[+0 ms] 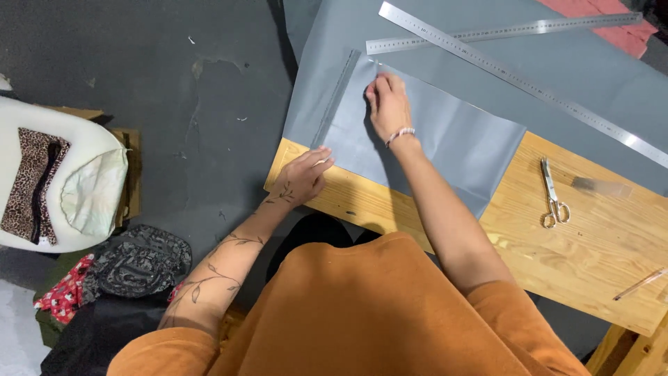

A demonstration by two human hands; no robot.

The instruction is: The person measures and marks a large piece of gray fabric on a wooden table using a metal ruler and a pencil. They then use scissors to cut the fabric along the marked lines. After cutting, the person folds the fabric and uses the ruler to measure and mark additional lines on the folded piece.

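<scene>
A sheet of grey material (445,132) lies folded over on a wooden table (598,244). My left hand (304,175) rests flat at the near left corner of the sheet, fingers touching its edge. My right hand (387,104) presses down on the upper edge of the folded flap, fingers together on the grey surface. A clear plastic ruler (337,97) lies along the sheet's left side, just left of my right hand. Neither hand grips anything.
Two long metal rulers (515,73) cross on the grey sheet at the back. Scissors (552,195) lie on bare wood at the right, with a pencil (640,284) near the table's right edge. A white chair (62,181) with cloth and bags stands on the dark floor, left.
</scene>
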